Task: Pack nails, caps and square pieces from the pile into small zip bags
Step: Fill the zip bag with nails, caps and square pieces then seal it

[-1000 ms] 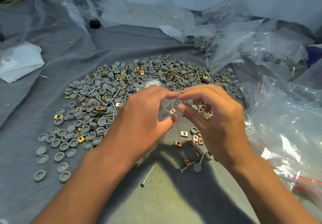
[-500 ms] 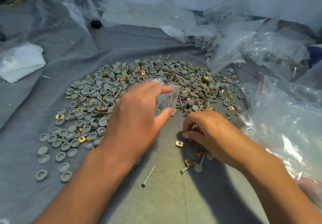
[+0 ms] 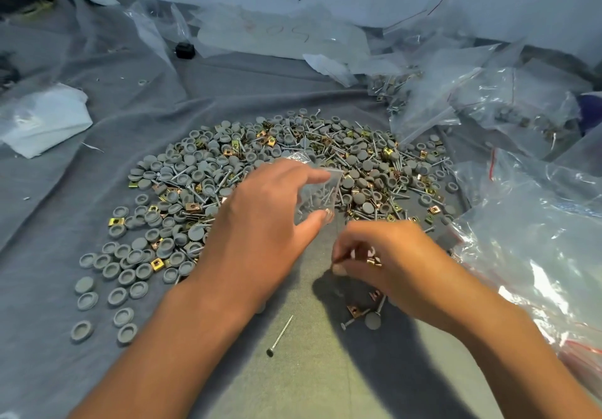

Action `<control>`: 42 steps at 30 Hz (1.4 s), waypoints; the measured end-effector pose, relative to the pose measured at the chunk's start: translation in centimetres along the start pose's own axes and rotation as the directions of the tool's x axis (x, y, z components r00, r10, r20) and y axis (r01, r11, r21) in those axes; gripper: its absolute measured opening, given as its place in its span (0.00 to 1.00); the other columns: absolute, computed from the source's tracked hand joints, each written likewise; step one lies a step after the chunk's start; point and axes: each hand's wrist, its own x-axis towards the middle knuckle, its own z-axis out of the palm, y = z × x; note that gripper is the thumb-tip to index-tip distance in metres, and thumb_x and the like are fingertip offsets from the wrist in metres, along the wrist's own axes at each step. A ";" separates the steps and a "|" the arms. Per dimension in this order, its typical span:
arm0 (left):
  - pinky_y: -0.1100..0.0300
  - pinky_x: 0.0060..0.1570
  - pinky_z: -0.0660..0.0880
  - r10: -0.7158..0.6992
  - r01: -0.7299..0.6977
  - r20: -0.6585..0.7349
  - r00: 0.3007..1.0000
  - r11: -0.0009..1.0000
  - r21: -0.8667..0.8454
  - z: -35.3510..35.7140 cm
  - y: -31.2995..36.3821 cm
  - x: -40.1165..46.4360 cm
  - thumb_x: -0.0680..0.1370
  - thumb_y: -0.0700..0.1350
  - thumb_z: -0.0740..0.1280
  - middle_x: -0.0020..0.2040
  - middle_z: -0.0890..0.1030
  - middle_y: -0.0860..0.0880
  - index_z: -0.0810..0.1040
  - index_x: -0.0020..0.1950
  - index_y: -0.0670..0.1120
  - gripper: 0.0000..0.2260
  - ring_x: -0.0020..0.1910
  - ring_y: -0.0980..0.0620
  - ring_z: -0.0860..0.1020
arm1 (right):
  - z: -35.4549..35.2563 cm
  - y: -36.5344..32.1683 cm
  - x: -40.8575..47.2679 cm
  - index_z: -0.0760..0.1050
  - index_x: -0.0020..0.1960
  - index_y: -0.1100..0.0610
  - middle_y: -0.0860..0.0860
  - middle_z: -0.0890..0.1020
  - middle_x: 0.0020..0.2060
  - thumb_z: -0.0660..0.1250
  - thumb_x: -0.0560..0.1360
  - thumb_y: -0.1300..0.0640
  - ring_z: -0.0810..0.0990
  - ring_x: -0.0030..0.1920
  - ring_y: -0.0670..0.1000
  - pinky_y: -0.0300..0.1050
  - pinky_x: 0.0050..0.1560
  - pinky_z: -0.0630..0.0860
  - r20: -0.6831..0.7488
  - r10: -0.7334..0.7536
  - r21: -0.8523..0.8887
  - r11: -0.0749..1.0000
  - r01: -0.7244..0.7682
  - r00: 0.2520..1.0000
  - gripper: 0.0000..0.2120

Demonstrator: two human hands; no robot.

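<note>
While the left hand (image 3: 264, 220) holds a small clear zip bag (image 3: 317, 195) pinched between forefinger and thumb above the near edge of the pile (image 3: 277, 174), the right hand (image 3: 387, 257) hovers just beside it, lower and nearer the person, fingers curled in around a coppery square piece (image 3: 374, 260) at their tips. A few nails show through the bag's clear wall, standing roughly upright inside it. The pile spreads across a grey cloth (image 3: 97, 190): grey round caps (image 3: 192, 233), some hollow side up and some flat side up, mixed with thin nails and brass-coloured square pieces. A thinner scatter of caps trails off to the left and toward the person. Below the right hand lie several loose parts: another square piece (image 3: 355, 310), a single cap (image 3: 372, 320) and a nail beside them. One long nail (image 3: 280, 335) lies alone on the cloth between the two forearms, well apart from the pile. Crumpled clear plastic bags (image 3: 537, 223) crowd the right side, some with red zip lines, and others farther back hold mixed parts. A white folded sheet (image 3: 42, 118) rests at the far left, and a small black object (image 3: 185, 50) sits near the back.
</note>
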 end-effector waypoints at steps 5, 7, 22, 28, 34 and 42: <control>0.67 0.57 0.73 0.000 0.000 0.011 1.000 1.000 0.002 0.1 0.1 0.0 0.70 0.47 0.77 0.58 0.80 0.59 0.79 0.65 0.53 0.23 0.48 0.65 0.72 | -0.3 -1.5 0.6 0.84 0.51 0.56 0.45 0.85 0.45 0.75 0.74 0.57 0.83 0.44 0.44 0.32 0.46 0.75 -0.612 -0.131 0.078 0.971 0.225 0.780 0.07; 0.62 0.57 0.75 -0.001 0.002 0.017 1.000 1.000 -0.019 0.2 0.2 0.0 0.70 0.47 0.77 0.57 0.81 0.58 0.80 0.64 0.53 0.22 0.48 0.63 0.73 | 0.2 -1.7 1.0 0.85 0.52 0.56 0.46 0.86 0.49 0.75 0.74 0.58 0.85 0.49 0.45 0.41 0.51 0.80 -0.646 -0.177 -0.009 0.974 0.225 0.743 0.07; 0.59 0.53 0.78 -0.015 0.016 0.039 0.999 1.000 -0.024 0.2 0.3 0.0 0.70 0.50 0.73 0.56 0.80 0.59 0.79 0.64 0.54 0.21 0.46 0.61 0.76 | 1.2 -1.5 1.5 0.82 0.53 0.57 0.42 0.81 0.45 0.75 0.74 0.57 0.76 0.45 0.42 0.26 0.50 0.69 -0.680 -0.231 -0.167 0.973 0.159 0.696 0.09; 0.77 0.54 0.68 -0.029 0.029 0.047 0.998 1.000 -0.001 0.0 0.2 -0.1 0.71 0.51 0.75 0.57 0.80 0.61 0.77 0.66 0.55 0.23 0.47 0.63 0.77 | -1.7 0.0 0.5 0.80 0.47 0.47 0.39 0.80 0.37 0.71 0.73 0.47 0.77 0.39 0.39 0.27 0.40 0.70 -0.462 -0.072 0.018 0.996 0.091 0.884 0.05; 0.71 0.58 0.72 -0.027 0.027 0.042 0.999 1.000 0.000 0.0 0.2 -0.1 0.71 0.52 0.74 0.59 0.79 0.60 0.77 0.67 0.55 0.24 0.52 0.63 0.77 | -2.1 1.0 -0.6 0.76 0.50 0.39 0.32 0.79 0.37 0.76 0.70 0.42 0.77 0.38 0.36 0.43 0.41 0.79 0.153 0.224 -0.347 0.924 -0.160 0.962 0.12; 0.70 0.54 0.73 -0.025 0.025 0.043 0.999 1.000 0.007 0.0 0.1 -0.1 0.71 0.51 0.74 0.57 0.79 0.61 0.77 0.66 0.55 0.23 0.47 0.62 0.77 | -1.5 0.8 -0.8 0.76 0.54 0.40 0.38 0.75 0.48 0.65 0.79 0.48 0.75 0.51 0.42 0.43 0.44 0.75 0.128 0.151 -0.410 0.908 -0.087 0.980 0.05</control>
